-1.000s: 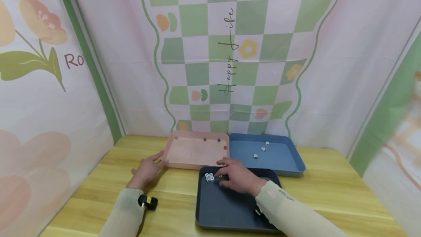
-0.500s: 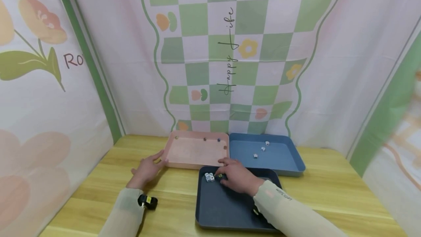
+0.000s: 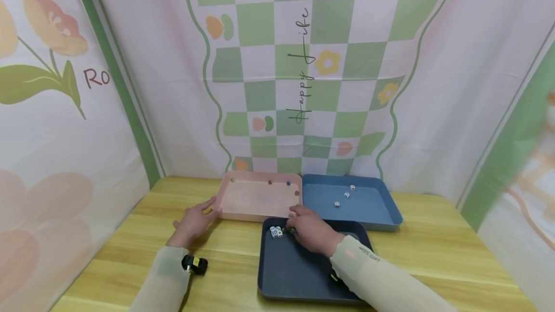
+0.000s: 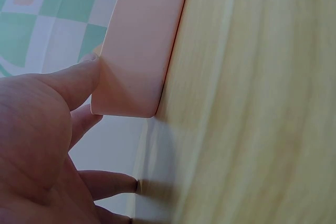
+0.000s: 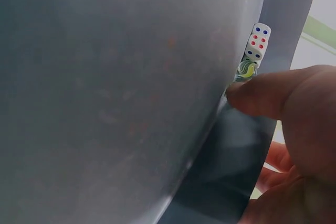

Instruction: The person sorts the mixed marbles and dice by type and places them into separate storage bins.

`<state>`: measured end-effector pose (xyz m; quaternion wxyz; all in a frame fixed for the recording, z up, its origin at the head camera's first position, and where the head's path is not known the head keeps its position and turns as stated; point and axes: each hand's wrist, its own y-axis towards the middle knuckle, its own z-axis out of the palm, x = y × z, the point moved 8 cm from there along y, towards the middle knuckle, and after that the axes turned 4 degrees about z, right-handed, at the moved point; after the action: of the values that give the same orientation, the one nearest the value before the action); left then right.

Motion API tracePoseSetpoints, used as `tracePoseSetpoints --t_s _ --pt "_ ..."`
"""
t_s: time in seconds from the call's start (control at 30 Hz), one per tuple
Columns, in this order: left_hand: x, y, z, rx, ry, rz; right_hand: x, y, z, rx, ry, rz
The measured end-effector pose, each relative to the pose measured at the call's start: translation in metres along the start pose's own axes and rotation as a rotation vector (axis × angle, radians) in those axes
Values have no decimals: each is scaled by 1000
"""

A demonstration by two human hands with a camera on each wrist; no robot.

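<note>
A dark tray [image 3: 299, 273] lies nearest me on the table. Several white dice [image 3: 276, 232] sit together in its far left corner. Beside them, against the tray wall, a clear marble [image 5: 247, 69] with a yellow-green swirl shows in the right wrist view. My right hand [image 3: 314, 232] reaches into that corner and pinches a small greenish marble [image 3: 292, 230], mostly covered by the thumb and fingers. My left hand [image 3: 193, 222] touches the left end of the pink tray [image 3: 256, 201]; its thumb rests at the rim in the left wrist view, other fingers extended.
Several small coloured marbles [image 3: 270, 182] lie along the pink tray's far and right sides. To its right stands a blue tray [image 3: 368, 211] with three white dice [image 3: 347, 195]. A patterned curtain [image 3: 295, 85] hangs behind the wooden table [image 3: 230, 264].
My right hand has shifted slightly to the right inside the dark tray, and the greenish marble at its fingertips has moved with it. My left hand stays at the pink tray.
</note>
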<state>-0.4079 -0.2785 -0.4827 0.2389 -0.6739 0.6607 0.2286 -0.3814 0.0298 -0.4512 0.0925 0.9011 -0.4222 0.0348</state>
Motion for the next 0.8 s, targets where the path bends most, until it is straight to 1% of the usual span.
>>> tracePoseSetpoints --t_s 0.17,0.33,0.6,0.8 --pt "0 0 0 -2 9 -4 -2 0 0 3 3 18" --pt "-1 -1 0 -2 7 -4 -1 0 0 2 -10 14" --pt "-2 -2 -1 -1 8 -5 -1 0 5 37 -45 18" --pt "0 -1 0 2 6 -7 0 0 3 21 -54 3"
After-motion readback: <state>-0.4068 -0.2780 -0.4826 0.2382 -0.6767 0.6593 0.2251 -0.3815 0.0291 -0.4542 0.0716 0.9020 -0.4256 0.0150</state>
